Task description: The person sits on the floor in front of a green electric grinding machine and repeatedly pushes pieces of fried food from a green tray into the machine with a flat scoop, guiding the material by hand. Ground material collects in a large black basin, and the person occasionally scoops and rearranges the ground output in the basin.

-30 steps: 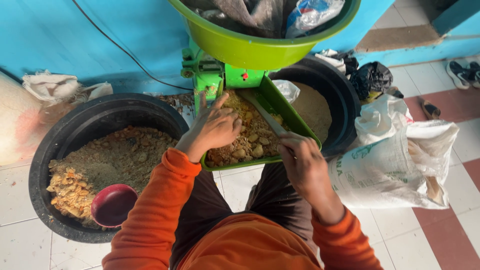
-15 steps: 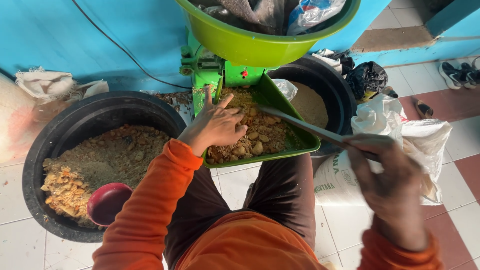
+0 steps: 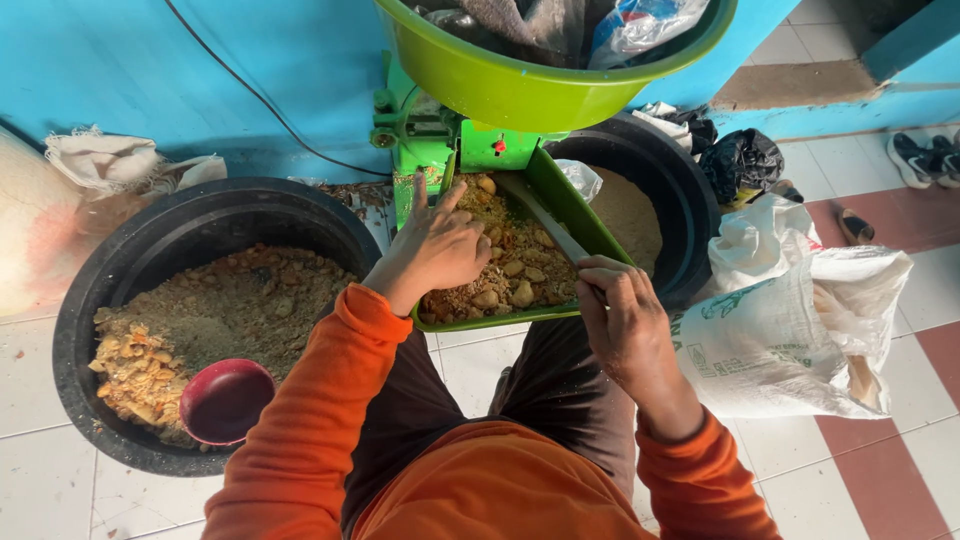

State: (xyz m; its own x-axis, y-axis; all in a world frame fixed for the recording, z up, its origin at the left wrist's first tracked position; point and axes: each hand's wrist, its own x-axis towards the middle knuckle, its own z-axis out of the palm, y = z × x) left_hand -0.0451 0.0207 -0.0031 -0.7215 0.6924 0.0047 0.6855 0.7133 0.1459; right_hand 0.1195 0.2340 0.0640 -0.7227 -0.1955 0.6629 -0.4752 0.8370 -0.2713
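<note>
A green grinding machine (image 3: 432, 140) carries a green feed tray (image 3: 574, 215) filled with a lumpy brown and yellow mix (image 3: 505, 262). My left hand (image 3: 437, 245) lies open, palm down, on the mix at the tray's left side. Over the tray's near right edge, my right hand (image 3: 620, 315) grips a thin grey metal stick (image 3: 543, 221) whose far end reaches up toward the machine's inlet. Both arms wear orange sleeves.
A large green basin (image 3: 520, 85) with bags and cloth sits on the machine. At left, a black tub (image 3: 150, 250) holds ground brown meal and a dark red bowl (image 3: 226, 400). Behind the tray is another black tub (image 3: 690, 200); white sacks (image 3: 790, 320) lie right; shoes (image 3: 925, 158) far right.
My right hand has swung out to the right with the stick and come back to the tray's near edge. My left hand has stayed on the mix.
</note>
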